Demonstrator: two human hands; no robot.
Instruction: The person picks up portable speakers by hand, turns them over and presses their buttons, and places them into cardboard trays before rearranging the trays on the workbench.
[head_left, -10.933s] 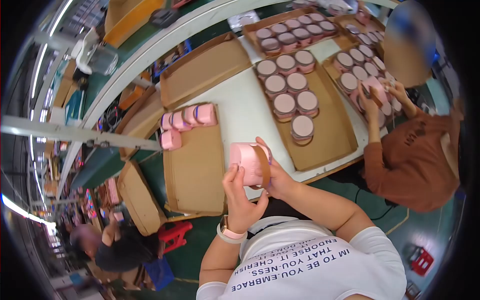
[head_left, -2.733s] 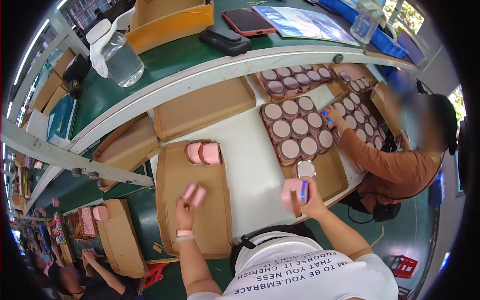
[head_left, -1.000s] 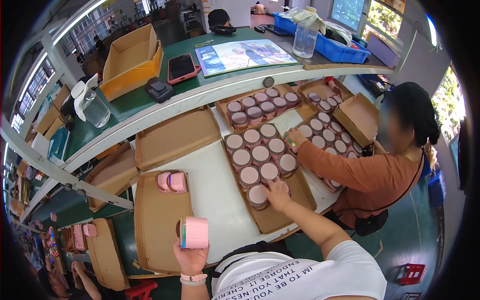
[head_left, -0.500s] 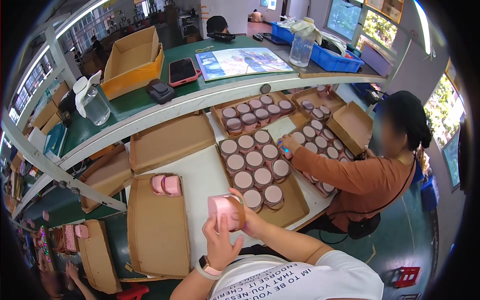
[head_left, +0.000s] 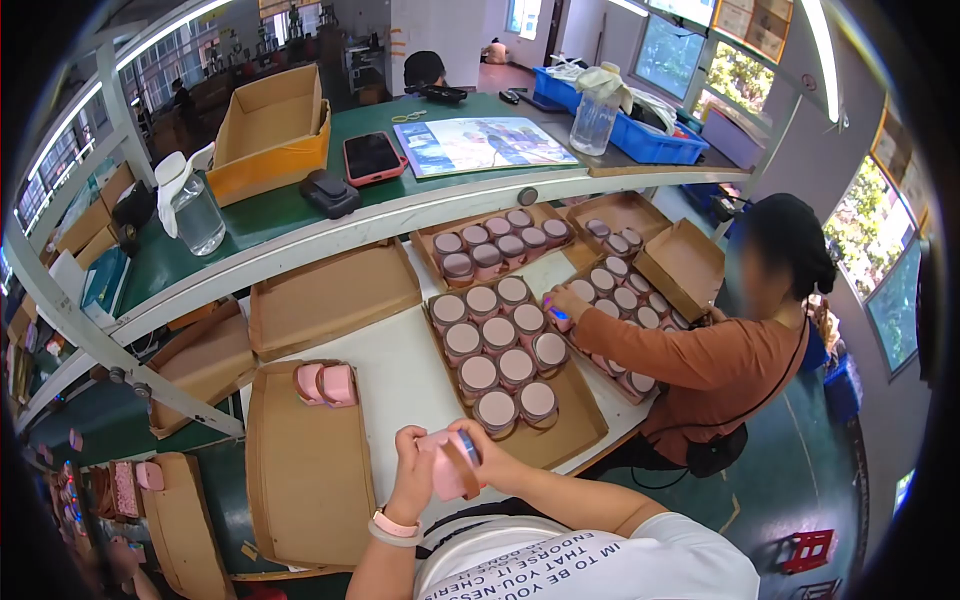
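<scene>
Low in front of my body I hold a pink rounded case with a brown strap in both hands. My left hand is closed on its left side, and my right hand grips the upper right side, where a dark blue edge shows. To the left, two more pink cases with brown straps lie at the far end of a shallow cardboard tray. To the right stands a cardboard tray with several similar pink pieces, their pale round faces upward.
A co-worker in a brown sleeve reaches over another filled tray on the right. A white shelf beam crosses above the table; a phone, a bottle and an orange-sided box stand on the shelf.
The pink case has been turned and lowered slightly, its strap now facing me. My right hand has shifted onto its upper right side. The view has tilted a little.
</scene>
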